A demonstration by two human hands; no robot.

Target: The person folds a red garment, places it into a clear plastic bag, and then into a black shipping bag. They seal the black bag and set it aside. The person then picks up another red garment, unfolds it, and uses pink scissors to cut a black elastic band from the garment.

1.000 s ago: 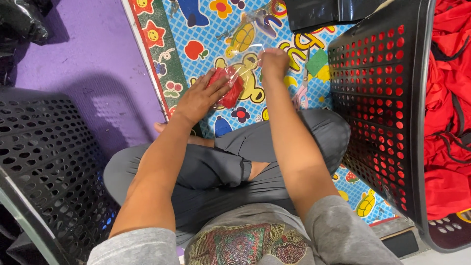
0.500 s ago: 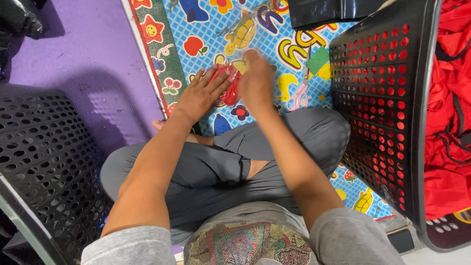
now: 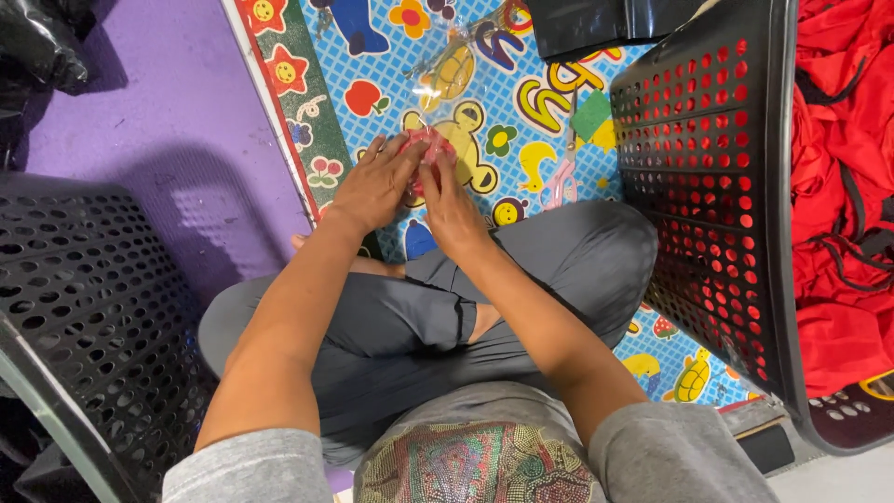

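A small red item in a clear plastic bag (image 3: 430, 149) lies on the colourful play mat (image 3: 484, 102) in front of my crossed legs. My left hand (image 3: 374, 184) lies flat on its left side, fingers spread over the wrapping. From the right, my right hand (image 3: 449, 203) presses on the packet with its fingers extended. Both hands cover most of the red item. The clear plastic stretches away from the packet toward the top of the mat.
A black perforated basket (image 3: 717, 186) holding red fabric (image 3: 838, 205) stands at the right. Another black perforated basket (image 3: 84, 307) sits at the left on the purple floor (image 3: 140, 121). Pink-handled scissors (image 3: 562, 177) lie on the mat near the right basket. A black bag (image 3: 605, 23) lies at the top.
My right hand came back from the far end of the plastic to the red packet and now presses on it beside my left hand. The left hand stayed on the packet.
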